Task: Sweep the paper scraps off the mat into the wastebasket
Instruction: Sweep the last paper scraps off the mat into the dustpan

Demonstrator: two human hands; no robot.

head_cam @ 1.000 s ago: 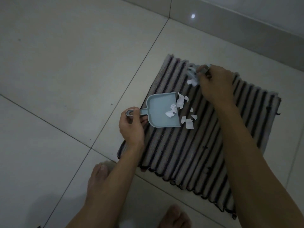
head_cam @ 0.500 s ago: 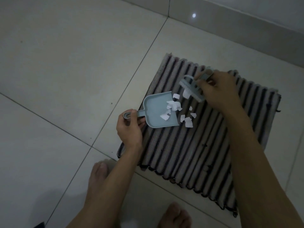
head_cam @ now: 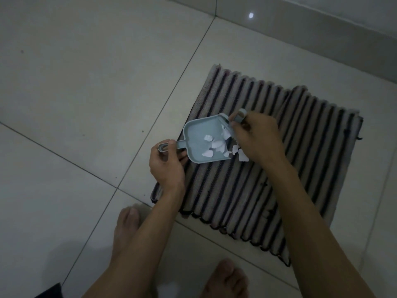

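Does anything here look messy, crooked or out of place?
Yes, a little. A few paper scraps lie on the striped mat just outside the dustpan lip. The mat's far edge is bunched into a fold. No wastebasket is in view.

The left hand [head_cam: 166, 166] grips the handle of a pale blue dustpan [head_cam: 199, 140] lying on the striped mat [head_cam: 300, 168]. The right hand [head_cam: 258, 139] holds a small brush [head_cam: 239, 116] at the pan's mouth. White paper scraps [head_cam: 214, 147] sit in the pan, two more just outside its lip
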